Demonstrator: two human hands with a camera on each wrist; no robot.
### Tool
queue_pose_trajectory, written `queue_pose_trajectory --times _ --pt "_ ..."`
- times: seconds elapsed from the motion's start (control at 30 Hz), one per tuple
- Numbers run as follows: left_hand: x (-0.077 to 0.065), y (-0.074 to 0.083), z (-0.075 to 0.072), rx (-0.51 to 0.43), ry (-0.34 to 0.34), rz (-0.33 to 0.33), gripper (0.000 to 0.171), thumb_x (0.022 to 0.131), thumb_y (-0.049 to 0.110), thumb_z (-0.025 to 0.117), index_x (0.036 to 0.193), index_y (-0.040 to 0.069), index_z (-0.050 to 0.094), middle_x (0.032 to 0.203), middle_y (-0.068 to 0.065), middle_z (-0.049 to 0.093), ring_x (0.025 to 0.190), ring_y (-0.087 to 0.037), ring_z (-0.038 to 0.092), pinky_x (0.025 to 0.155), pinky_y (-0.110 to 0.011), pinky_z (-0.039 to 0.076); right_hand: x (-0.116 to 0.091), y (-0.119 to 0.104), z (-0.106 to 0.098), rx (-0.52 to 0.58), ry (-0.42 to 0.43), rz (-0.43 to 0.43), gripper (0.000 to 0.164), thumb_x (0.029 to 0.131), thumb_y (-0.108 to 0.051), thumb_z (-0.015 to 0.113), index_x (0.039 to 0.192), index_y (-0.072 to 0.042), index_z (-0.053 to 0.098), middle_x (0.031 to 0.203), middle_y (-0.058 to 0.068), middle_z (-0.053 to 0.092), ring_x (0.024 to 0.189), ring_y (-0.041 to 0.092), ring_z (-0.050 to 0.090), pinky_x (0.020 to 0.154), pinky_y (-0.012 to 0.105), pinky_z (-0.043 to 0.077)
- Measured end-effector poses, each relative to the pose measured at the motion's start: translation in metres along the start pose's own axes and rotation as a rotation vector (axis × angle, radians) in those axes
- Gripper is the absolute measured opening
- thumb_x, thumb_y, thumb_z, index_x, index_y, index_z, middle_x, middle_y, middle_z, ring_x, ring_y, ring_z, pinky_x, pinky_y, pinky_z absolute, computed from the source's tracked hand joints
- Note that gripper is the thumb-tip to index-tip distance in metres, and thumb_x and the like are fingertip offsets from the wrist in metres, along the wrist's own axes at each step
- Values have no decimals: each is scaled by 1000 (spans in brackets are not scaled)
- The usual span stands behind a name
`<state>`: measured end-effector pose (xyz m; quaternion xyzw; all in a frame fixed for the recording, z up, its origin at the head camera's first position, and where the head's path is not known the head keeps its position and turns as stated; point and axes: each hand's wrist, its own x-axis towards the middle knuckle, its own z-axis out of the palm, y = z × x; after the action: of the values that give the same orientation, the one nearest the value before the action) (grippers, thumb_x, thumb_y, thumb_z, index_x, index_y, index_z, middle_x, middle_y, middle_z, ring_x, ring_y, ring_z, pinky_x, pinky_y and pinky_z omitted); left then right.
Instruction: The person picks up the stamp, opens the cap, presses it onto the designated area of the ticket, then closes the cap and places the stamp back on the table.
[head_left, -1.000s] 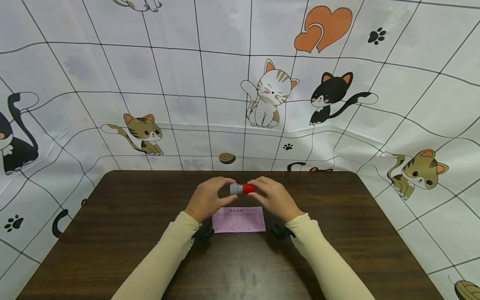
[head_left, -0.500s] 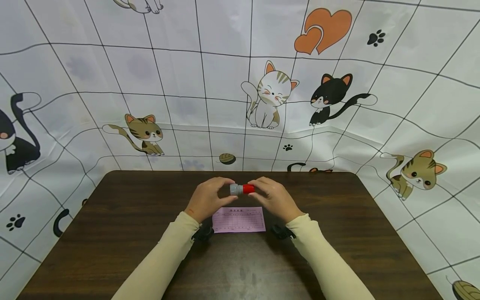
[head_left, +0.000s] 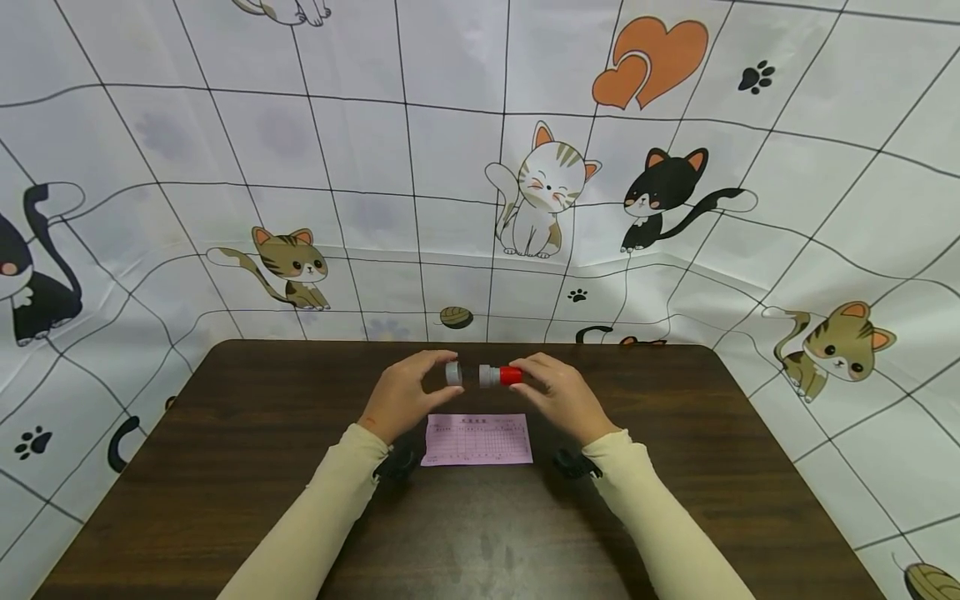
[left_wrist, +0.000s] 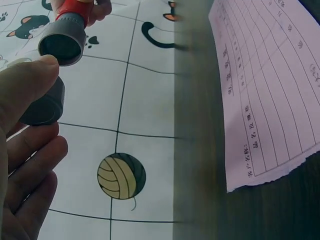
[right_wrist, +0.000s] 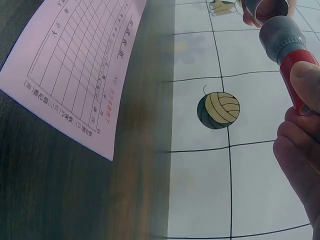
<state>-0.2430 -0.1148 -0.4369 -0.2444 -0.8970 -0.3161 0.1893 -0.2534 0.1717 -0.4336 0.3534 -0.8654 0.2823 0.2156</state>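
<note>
My left hand (head_left: 400, 397) pinches a small grey cap (head_left: 453, 372) between thumb and fingers, above the far half of the table. Facing it, my right hand (head_left: 567, 400) grips the red handle of a stamp (head_left: 499, 376) whose grey round head points left. A gap separates cap and stamp. In the left wrist view the head of the stamp (left_wrist: 64, 40) shows a dark round face, and the hollow cap (left_wrist: 47, 106) sits under the thumb. Below both hands a pink printed form (head_left: 477, 440) lies on the table.
The dark brown wooden table (head_left: 480, 533) stretches in front of me. Behind it hangs a white sheet (head_left: 375, 142) with grid lines and printed cats. Black wrist straps (head_left: 397, 464) sit at both cuffs.
The grey cap has come off the stamp. My left hand has moved left with the cap, and my right hand slightly right with the stamp.
</note>
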Motion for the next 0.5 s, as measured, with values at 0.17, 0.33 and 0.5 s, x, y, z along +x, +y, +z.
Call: queue_pose_trajectory --times 0.17,0.33,0.5 --pt "-3 -5 0 -7 9 19 53 87 30 85 135 14 69 126 -4 72 116 -24 69 99 -45 56 -2 0 -2 7 11 33 38 85 -8 85 122 -4 74 111 6 73 96 21 72 85 40 62" --pt "-5 -7 -1 -40 16 -18 51 87 29 85 132 13 70 125 -5 73 113 -25 71 97 -46 57 -4 4 -3 0 26 41 39 86 -7 84 123 -4 73 112 6 73 95 21 71 82 40 62" --pt "-6 -9 -1 -63 25 -62 50 86 28 86 130 12 70 127 -6 73 116 -25 70 100 -47 55 -7 8 -5 -10 28 62 38 86 -8 85 122 -5 73 111 6 73 91 19 70 79 39 62"
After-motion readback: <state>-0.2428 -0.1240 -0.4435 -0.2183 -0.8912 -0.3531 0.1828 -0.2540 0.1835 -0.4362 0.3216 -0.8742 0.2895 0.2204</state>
